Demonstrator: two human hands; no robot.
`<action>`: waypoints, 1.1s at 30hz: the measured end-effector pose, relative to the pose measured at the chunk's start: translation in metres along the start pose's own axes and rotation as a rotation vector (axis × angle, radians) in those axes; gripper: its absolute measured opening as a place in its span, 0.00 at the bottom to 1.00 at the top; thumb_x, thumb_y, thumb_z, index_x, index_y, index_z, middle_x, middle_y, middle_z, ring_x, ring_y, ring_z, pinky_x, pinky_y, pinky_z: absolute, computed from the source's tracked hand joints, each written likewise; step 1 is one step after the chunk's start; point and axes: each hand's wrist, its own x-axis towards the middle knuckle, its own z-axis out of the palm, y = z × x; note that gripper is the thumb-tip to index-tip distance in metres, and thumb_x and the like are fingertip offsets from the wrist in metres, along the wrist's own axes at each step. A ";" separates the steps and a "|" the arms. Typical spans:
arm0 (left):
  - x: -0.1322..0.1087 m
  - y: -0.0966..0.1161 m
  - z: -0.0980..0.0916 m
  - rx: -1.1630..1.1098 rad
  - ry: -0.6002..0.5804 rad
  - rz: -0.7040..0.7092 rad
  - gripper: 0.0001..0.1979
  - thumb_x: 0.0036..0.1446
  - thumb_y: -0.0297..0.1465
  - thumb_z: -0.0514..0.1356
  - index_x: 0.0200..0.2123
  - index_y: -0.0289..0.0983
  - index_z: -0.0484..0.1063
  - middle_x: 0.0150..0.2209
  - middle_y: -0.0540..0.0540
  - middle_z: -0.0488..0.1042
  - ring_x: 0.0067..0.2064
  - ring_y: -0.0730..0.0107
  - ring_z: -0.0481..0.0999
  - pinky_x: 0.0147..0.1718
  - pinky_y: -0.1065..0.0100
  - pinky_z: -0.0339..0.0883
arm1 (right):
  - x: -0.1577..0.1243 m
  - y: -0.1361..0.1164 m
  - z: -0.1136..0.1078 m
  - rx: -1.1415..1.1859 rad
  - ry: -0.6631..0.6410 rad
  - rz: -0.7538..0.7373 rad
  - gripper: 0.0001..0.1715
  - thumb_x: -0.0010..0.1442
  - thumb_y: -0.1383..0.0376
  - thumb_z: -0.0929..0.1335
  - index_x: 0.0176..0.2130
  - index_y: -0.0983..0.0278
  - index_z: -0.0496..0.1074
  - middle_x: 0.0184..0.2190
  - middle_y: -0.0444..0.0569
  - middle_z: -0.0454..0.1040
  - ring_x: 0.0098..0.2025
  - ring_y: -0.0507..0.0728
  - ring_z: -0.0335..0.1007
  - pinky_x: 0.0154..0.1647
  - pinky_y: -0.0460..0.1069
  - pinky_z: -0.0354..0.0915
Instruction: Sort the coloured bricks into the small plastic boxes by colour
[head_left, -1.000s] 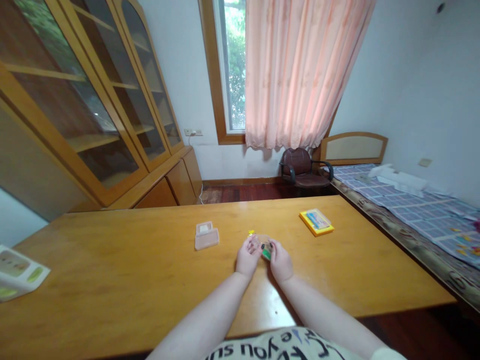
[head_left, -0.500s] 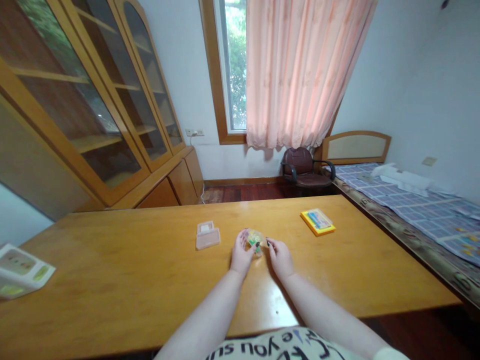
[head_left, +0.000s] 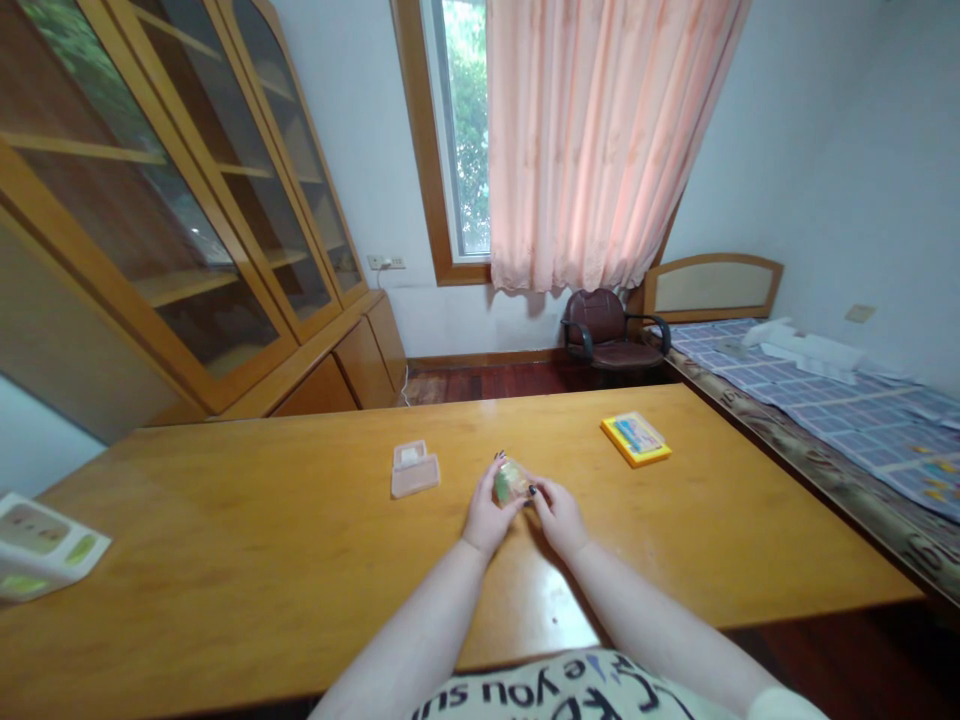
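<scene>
Both my hands close round a small, rounded, see-through thing with green and yellow in it, held above the middle of the table. My left hand cups its left side, and the fingers of my right hand grip its right edge. Its exact kind is too small to make out, and my fingers cover part of it. Left of my hands lies an opened clear plastic case, a small white piece in its upper half. Farther right on the table is a yellow box with a blue picture.
The wooden table spans the foreground. A white carton stands at its left edge. Beyond the table are a glass-door cabinet, a brown armchair and, on the right, a bed with a checked cover.
The see-through thing has turned in my hands and now looks smaller and more enclosed. My right fingers have moved slightly left, closer to my left hand.
</scene>
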 end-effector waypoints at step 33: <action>-0.009 0.024 -0.002 0.492 -0.492 0.365 0.26 0.54 0.24 0.50 0.56 0.46 0.59 0.56 0.48 0.62 0.61 0.66 0.53 0.61 0.51 0.32 | 0.005 0.018 0.005 0.159 0.248 0.186 0.21 0.53 0.64 0.63 0.47 0.67 0.67 0.44 0.56 0.71 0.47 0.59 0.68 0.50 0.56 0.62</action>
